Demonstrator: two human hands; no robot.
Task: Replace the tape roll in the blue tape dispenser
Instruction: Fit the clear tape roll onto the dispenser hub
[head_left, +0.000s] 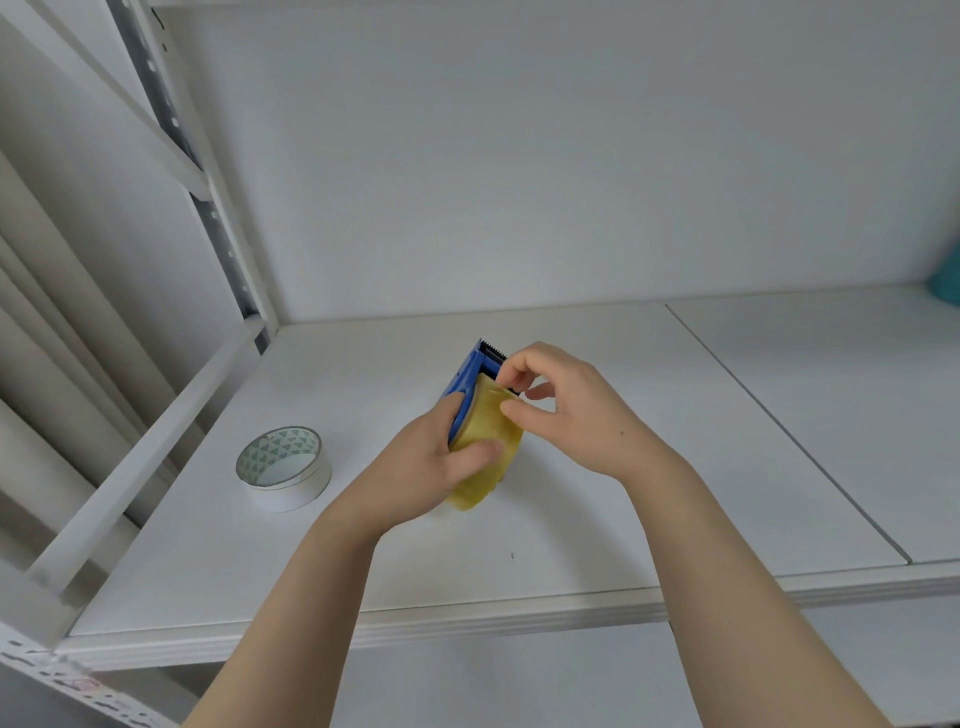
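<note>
I see the blue tape dispenser (466, 387) held just above the white shelf (597, 519), near the middle of the view, between both of my hands. A yellowish, translucent tape roll (485, 457) sits in it, standing on edge, its glossy curved face turned toward me. The dispenser body is smooth hard plastic; its long axis runs from near to far, tilted upward, with the dark serrated cutter (492, 352) at the far, upper end pointing away from me.

My left hand (426, 473) is clamped on the dispenser and roll from the left and near side, thumb pressed flat on the roll's face, other fingers hidden behind the blue wall. My right hand (566, 410) comes in from the right, thumb and forefinger pinched together at the roll's upper edge, just below the cutter; I cannot tell whether a loose tape end lies between them. The two hands are close but not touching.

To the left, well apart from the hands, a second roll (284, 467) lies flat on the shelf, white outside, with a green triangle pattern inside its core. A white slotted metal upright (208, 208) rises at the far left corner.
</note>
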